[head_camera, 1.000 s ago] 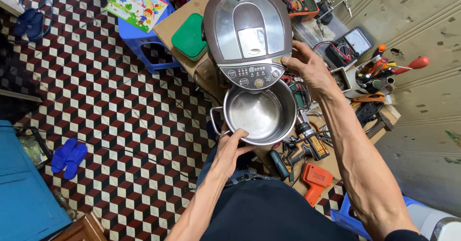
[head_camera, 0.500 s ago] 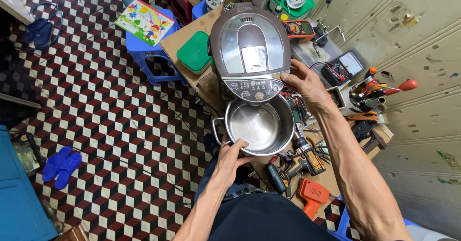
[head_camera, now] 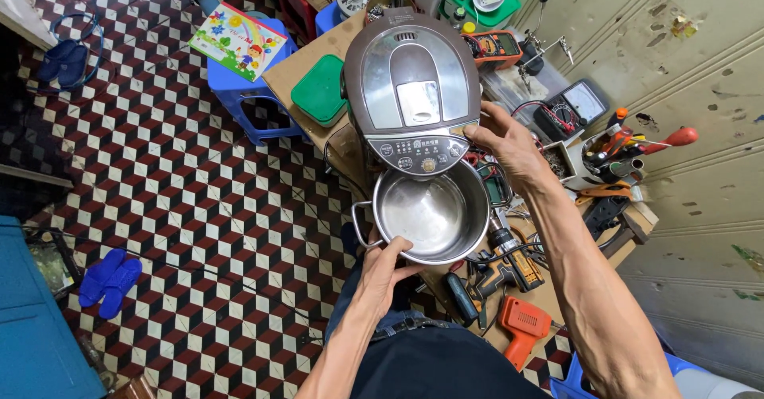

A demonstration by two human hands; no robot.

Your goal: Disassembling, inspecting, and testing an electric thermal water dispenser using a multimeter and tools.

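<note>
The round steel inner pot point(head_camera: 430, 212) is shiny, smooth metal with a mirror-like inside. The brown plastic lid of the electric kettle point(head_camera: 412, 89) looks glossy, with a brushed silver panel. The green square plastic box point(head_camera: 320, 90) is matt. The orange plastic tool point(head_camera: 521, 327) looks smooth. The checkered floor tiles point(head_camera: 183, 208) are slightly glossy.

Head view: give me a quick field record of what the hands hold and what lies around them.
left hand: grips near rim of steel pot
right hand: on edge of open lid
pot: empty, shiny inside
lid: brown and silver, button panel facing up
bench: orange tool, drill, meter
floor: checkered tiles, blue stool, blue slippers
</note>
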